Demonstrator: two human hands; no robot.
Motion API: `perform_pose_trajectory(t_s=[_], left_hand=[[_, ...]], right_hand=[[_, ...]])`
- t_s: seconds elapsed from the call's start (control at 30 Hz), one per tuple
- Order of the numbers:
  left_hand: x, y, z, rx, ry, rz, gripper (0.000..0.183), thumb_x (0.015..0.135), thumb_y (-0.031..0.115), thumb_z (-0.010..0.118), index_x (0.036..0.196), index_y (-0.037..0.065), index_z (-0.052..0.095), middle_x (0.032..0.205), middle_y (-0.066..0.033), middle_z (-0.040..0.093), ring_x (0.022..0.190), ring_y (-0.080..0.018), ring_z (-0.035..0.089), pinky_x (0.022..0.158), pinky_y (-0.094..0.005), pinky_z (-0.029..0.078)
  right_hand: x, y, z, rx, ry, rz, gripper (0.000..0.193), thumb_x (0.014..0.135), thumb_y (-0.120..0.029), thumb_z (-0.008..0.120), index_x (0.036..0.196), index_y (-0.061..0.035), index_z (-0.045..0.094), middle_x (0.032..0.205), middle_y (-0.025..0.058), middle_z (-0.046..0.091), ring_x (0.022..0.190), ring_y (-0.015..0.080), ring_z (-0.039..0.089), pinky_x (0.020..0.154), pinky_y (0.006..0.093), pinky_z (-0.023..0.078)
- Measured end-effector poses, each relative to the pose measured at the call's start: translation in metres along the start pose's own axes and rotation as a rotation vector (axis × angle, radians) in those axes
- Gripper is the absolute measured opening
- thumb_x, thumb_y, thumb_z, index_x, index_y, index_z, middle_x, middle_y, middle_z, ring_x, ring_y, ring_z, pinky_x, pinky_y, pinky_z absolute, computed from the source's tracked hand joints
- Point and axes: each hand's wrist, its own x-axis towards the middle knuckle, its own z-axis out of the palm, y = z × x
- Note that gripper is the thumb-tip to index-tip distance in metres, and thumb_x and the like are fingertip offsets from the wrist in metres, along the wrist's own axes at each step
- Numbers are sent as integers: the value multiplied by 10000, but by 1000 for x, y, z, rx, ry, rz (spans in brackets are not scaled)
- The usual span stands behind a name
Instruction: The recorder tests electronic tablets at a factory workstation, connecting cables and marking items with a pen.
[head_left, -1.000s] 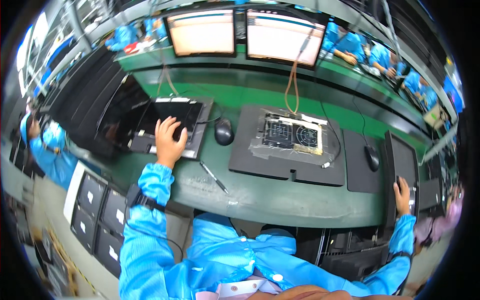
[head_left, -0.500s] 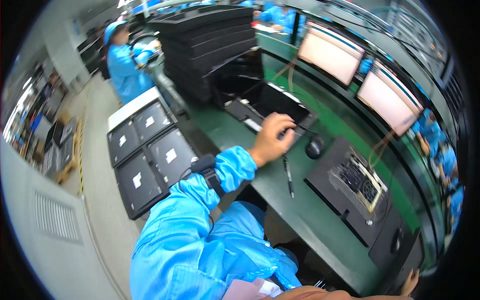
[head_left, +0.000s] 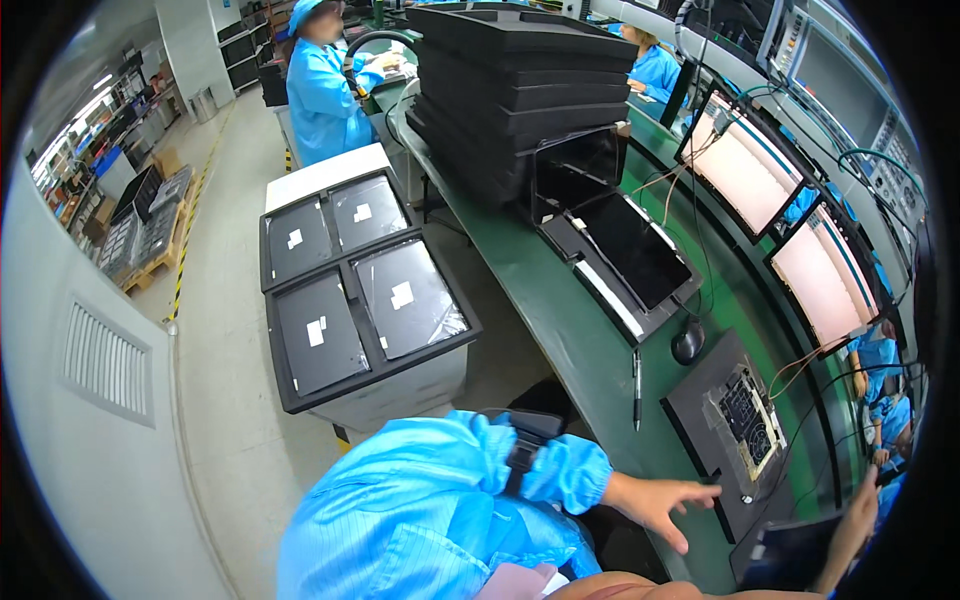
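Note:
My left hand point(head_left: 662, 505) reaches over the front edge of the green bench, empty, with its fingers spread. It is close to a black foam board point(head_left: 690, 425) that carries a circuit board point(head_left: 748, 420) in a pale frame. At the lower right, my right hand point(head_left: 852, 530) is closed on the edge of a dark flat screen panel point(head_left: 790, 556). The panel is tilted, and the picture's rim cuts off part of it. Beyond my hands, a pen point(head_left: 637, 388) and a black mouse point(head_left: 688, 341) lie on the bench.
A black fixture with a dark screen point(head_left: 630, 250) stands farther along the bench, before a tall stack of black trays point(head_left: 530, 80). On the left, a foam tray point(head_left: 345, 260) holds several dark panels. Two lit monitors point(head_left: 745, 165) line the back. A co-worker point(head_left: 325, 95) stands at far left.
My left hand has left the black fixture and moved nearer and to the right, fingers spreading. My right hand has come further into view with the panel. The view has shifted.

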Motion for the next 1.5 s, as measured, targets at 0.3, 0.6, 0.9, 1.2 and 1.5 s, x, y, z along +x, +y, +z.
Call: perform_pose_trajectory(t_s=[0.3,0.6,0.9,1.2,1.5], left_hand=[[-53,-61,8,-168,-2,-150,500,943,246,722,1337,-6,544,1300,-91,620,1193,-205,551,1044,-366,447],[-127,55,-108,-730,785,-187,430,856,-56,649,1276,27,612,1218,-110,665,1201,-285,613,1035,-427,494],[-91,38,-146,-641,815,-48,331,983,161,576,1281,27,628,1285,-116,662,1214,-277,602,1097,-436,422],[-85,43,-150,-651,791,-41,403,991,177,573,1369,39,561,1359,-106,616,1266,-294,565,1115,-477,405],[-104,60,-160,-838,873,63,322,998,164,571,1290,39,627,1308,-120,661,1242,-303,598,1114,-497,416]], right_hand=[[-46,-116,192,777,-486,499,470,1067,-398,487,877,6,632,753,26,570,726,132,522,687,276,400],[-106,90,150,-534,31,96,629,883,-317,722,1398,-25,509,1432,263,482,1295,448,491,1067,496,414],[-157,116,144,-656,163,234,511,866,-305,723,1291,-42,612,1391,208,512,1301,382,475,1105,485,365],[-124,50,142,-69,-238,-180,377,896,-164,674,1258,-61,651,1356,178,570,1287,377,511,1092,471,404],[-153,8,119,-116,-364,-216,169,872,-88,715,1026,-17,705,1080,166,678,1057,356,639,906,418,510]])
